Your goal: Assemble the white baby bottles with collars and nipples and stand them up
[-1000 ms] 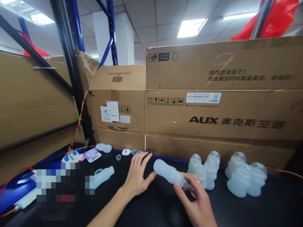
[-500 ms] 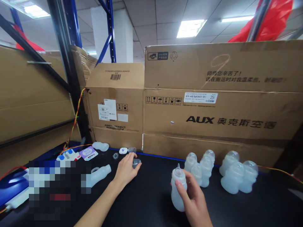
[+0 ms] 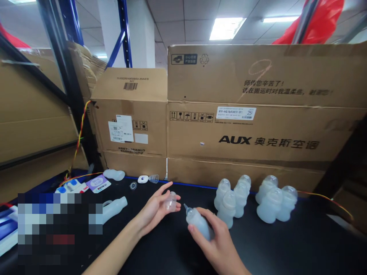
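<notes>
My right hand (image 3: pixel 218 241) grips a translucent white baby bottle (image 3: pixel 196 224) with its nipple tip pointing up and left. My left hand (image 3: pixel 153 211) holds a small clear cap (image 3: pixel 171 201) between thumb and fingers, a short way left of the bottle's tip. Both hands hover over the black tabletop (image 3: pixel 301 244).
Two clusters of capped bottles (image 3: pixel 233 198) (image 3: pixel 274 201) stand at the right. A bottle (image 3: pixel 114 207) lies on its side at the left, with another cap (image 3: pixel 154 178), a white part (image 3: pixel 114 174), a card (image 3: pixel 98 183) and wires nearby. Large cardboard boxes (image 3: pixel 258 114) wall the back.
My left hand picked a clear cap off the table near the boxes and carried it toward the bottle. My right hand stood the bottle up, then tilted it toward the left hand.
</notes>
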A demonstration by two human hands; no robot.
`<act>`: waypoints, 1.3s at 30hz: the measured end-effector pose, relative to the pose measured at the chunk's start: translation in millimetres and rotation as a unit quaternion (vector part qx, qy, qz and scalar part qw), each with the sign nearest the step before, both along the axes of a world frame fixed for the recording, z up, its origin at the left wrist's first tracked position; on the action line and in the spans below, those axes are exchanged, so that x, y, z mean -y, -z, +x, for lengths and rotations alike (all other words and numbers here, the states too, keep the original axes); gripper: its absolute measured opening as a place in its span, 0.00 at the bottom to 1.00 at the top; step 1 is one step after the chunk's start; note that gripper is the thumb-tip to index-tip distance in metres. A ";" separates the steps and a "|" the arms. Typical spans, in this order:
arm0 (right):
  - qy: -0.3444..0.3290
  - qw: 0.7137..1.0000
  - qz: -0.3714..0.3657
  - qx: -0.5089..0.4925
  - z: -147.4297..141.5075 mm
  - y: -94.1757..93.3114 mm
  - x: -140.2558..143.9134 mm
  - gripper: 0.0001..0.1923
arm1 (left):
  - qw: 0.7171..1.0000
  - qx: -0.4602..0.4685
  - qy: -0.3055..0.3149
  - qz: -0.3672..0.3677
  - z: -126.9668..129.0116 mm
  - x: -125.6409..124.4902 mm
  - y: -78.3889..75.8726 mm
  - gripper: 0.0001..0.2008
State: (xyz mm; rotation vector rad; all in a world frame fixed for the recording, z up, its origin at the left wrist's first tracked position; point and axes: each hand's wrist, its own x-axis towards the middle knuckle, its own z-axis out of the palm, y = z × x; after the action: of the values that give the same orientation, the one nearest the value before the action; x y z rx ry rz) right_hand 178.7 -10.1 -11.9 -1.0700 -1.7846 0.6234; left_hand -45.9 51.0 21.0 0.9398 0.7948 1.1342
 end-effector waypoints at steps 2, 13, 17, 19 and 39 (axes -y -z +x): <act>-0.010 1.000 0.004 0.029 -0.7 -0.5 2.0 0.16 | 0.996 0.089 -0.008 -0.004 7.7 9.6 -4.3 0.31; 0.018 0.999 0.010 0.026 0.0 4.5 2.4 0.32 | 0.984 -0.072 0.048 0.156 22.5 29.5 -1.9 0.18; 0.023 0.999 -0.024 0.001 4.4 5.2 1.6 0.45 | 0.972 -0.128 0.030 0.197 30.8 34.7 5.1 0.18; 0.026 0.998 -0.046 -0.018 5.4 4.4 0.9 0.48 | 0.972 -0.127 0.034 0.196 34.0 37.0 8.5 0.18; 0.102 0.971 -0.045 -0.210 4.7 11.5 -15.0 0.27 | 0.596 -0.720 -0.242 0.261 -89.3 -36.3 4.8 0.20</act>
State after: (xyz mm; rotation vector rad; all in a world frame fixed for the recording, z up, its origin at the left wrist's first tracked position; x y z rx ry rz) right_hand 183.4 4.8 -23.4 -1.0733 -1.2741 0.7460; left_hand -135.2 87.3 16.2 2.3269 2.1996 0.8436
